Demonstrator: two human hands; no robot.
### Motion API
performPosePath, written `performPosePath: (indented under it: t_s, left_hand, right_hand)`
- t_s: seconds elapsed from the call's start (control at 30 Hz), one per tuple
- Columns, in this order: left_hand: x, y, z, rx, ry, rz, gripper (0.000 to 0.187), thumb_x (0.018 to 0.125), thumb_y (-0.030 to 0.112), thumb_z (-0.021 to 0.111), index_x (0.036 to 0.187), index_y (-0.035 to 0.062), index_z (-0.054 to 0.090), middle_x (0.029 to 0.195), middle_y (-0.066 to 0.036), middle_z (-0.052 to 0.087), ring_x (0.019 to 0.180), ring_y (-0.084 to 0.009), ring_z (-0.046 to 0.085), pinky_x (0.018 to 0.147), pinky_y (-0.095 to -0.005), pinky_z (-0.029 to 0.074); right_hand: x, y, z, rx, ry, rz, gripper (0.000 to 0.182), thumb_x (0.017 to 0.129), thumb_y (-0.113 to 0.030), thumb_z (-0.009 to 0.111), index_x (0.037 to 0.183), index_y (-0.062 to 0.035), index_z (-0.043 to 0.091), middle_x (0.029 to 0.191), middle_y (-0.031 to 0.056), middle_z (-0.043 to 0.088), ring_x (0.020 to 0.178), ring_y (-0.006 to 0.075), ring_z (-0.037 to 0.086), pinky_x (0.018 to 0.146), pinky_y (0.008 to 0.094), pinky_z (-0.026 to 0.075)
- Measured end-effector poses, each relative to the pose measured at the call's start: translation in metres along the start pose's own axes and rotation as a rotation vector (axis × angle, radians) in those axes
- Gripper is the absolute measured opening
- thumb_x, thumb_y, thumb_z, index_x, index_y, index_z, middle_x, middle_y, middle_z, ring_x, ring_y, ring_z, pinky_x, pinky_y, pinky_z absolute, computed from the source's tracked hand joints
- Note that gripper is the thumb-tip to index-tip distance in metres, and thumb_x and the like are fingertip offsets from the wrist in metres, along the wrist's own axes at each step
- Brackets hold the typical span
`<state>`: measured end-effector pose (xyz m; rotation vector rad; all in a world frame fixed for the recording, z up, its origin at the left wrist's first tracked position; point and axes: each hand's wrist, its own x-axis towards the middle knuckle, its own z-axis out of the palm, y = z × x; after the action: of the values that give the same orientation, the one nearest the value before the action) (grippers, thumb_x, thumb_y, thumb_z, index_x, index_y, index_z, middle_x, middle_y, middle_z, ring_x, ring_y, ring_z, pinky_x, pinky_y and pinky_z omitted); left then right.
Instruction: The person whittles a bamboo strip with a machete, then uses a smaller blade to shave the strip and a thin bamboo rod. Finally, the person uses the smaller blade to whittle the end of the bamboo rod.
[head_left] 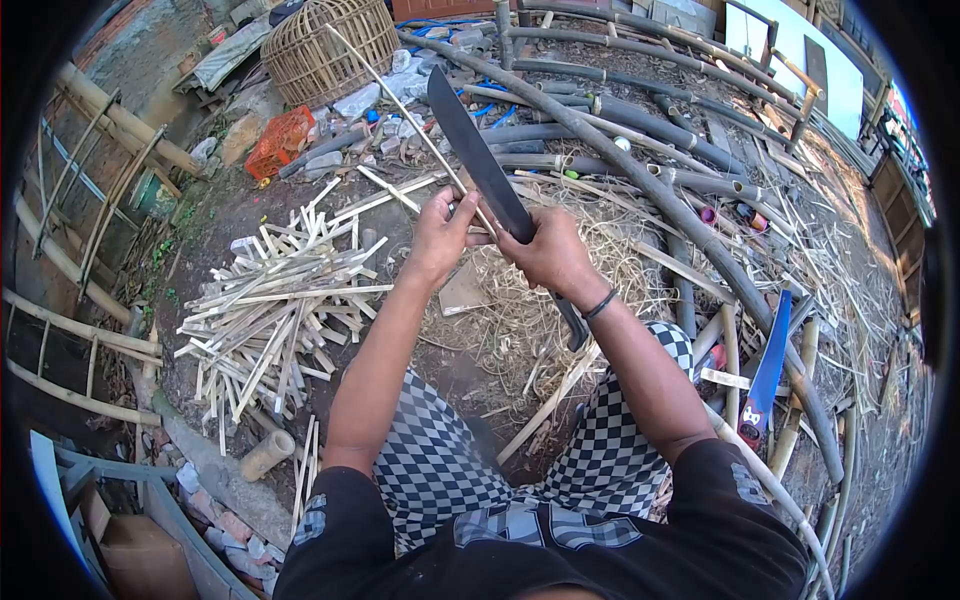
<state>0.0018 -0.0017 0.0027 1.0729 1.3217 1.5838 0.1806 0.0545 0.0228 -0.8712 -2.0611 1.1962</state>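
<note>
My right hand (552,252) is closed around a machete (478,150), gripping it where the dark blade meets the handle. The blade points up and away to the left, and the black handle end sticks out below my wrist. Pinched in the fingers of my left hand (442,236) is a long thin bamboo strip (398,108), which runs up to the far left. Its near end passes close beside the blade, by my right thumb. Curly bamboo shavings (540,310) cover the ground beneath both hands.
A heap of cut bamboo sticks (285,300) lies on the left. Bamboo poles (700,235) stretch across the right and back. A blue handsaw (770,360) rests by my right knee. Farther back are an orange crate (280,142) and a woven bamboo basket (325,50).
</note>
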Motion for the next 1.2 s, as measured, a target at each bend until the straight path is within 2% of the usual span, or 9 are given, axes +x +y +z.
performPosePath:
  t_s: [0.13,0.3,0.37,0.47,0.77,0.87,1.03,1.13,1.2]
  left_hand:
    - [-0.003,0.007,0.007,0.072,0.000,-0.019,0.027,0.107,0.026,0.050,0.117,0.0005,0.053,0.100,-0.009,0.067,0.088,-0.0186,0.070,0.070,-0.0354,0.063]
    - [-0.002,0.005,0.001,0.040,-0.066,-0.030,0.025,0.108,0.026,0.047,0.118,0.0035,0.053,0.099,-0.007,0.064,0.091,-0.0180,0.069,0.073,-0.0379,0.063]
    - [-0.003,0.007,0.001,0.038,-0.084,-0.028,0.024,0.109,0.025,0.047,0.119,0.0049,0.052,0.099,-0.006,0.064,0.090,-0.0181,0.069,0.074,-0.0388,0.063]
    - [-0.001,0.003,-0.006,-0.017,-0.154,-0.028,0.022,0.109,0.026,0.046,0.121,0.0070,0.050,0.099,-0.006,0.063,0.089,-0.0180,0.069,0.076,-0.0402,0.063]
    - [-0.009,0.006,-0.001,0.016,-0.282,-0.076,0.023,0.109,0.024,0.045,0.120,0.0044,0.050,0.098,-0.005,0.063,0.087,-0.0185,0.069,0.077,-0.0417,0.065]
    - [-0.004,-0.002,-0.012,-0.035,-0.333,-0.074,0.024,0.108,0.023,0.046,0.120,0.0031,0.051,0.097,-0.006,0.062,0.086,-0.0194,0.070,0.078,-0.0434,0.065]
    - [-0.005,0.001,-0.029,0.063,-0.210,-0.113,0.024,0.108,0.024,0.048,0.119,0.0022,0.051,0.096,-0.007,0.061,0.085,-0.0207,0.070,0.078,-0.0446,0.065]
    - [-0.010,0.007,-0.027,0.054,-0.229,-0.093,0.028,0.108,0.026,0.045,0.119,0.0013,0.051,0.090,-0.005,0.059,0.081,-0.0182,0.068,0.076,-0.0431,0.065]
    - [-0.013,0.010,-0.024,0.028,-0.246,-0.086,0.030,0.109,0.028,0.044,0.120,0.0007,0.051,0.087,-0.004,0.057,0.077,-0.0164,0.066,0.073,-0.0414,0.065]
  right_hand:
    - [0.000,-0.005,0.000,0.127,-0.078,0.125,0.030,0.088,-0.020,0.072,0.073,0.0050,0.063,0.057,0.0083,0.063,0.045,0.0143,0.063,0.038,0.0306,0.050]
    - [0.002,0.001,-0.001,0.317,-0.100,0.130,0.025,0.089,-0.017,0.070,0.079,0.0037,0.060,0.061,0.0067,0.062,0.044,0.0136,0.061,0.037,0.0286,0.049]
    - [0.001,0.002,-0.001,0.496,-0.120,0.184,0.021,0.091,-0.015,0.069,0.085,0.0044,0.062,0.060,0.0047,0.059,0.040,0.0130,0.057,0.035,0.0280,0.047]
    - [0.002,-0.001,-0.004,0.694,-0.120,0.243,0.021,0.093,-0.014,0.069,0.082,0.0020,0.060,0.058,0.0037,0.057,0.037,0.0126,0.052,0.035,0.0298,0.047]
    - [0.011,0.008,-0.026,0.792,-0.025,0.224,0.021,0.094,-0.015,0.069,0.084,-0.0010,0.057,0.058,0.0024,0.055,0.037,0.0111,0.049,0.037,0.0306,0.048]
    - [0.011,0.008,-0.038,0.976,-0.053,0.235,0.019,0.094,-0.013,0.068,0.086,-0.0011,0.056,0.060,0.0027,0.055,0.039,0.0127,0.049,0.039,0.0318,0.047]
    - [0.019,0.017,-0.073,0.876,0.139,0.207,0.031,0.089,-0.023,0.079,0.090,-0.0031,0.056,0.060,-0.0009,0.052,0.040,0.0085,0.046,0.037,0.0282,0.044]
    - [0.016,0.014,-0.075,0.747,0.212,0.166,0.034,0.092,-0.029,0.076,0.091,-0.0032,0.055,0.060,-0.0013,0.050,0.039,0.0084,0.045,0.035,0.0277,0.041]
    - [0.016,0.013,-0.073,0.685,0.189,0.188,0.039,0.098,-0.041,0.066,0.097,-0.0039,0.054,0.058,-0.0018,0.045,0.038,0.0077,0.043,0.036,0.0261,0.041]
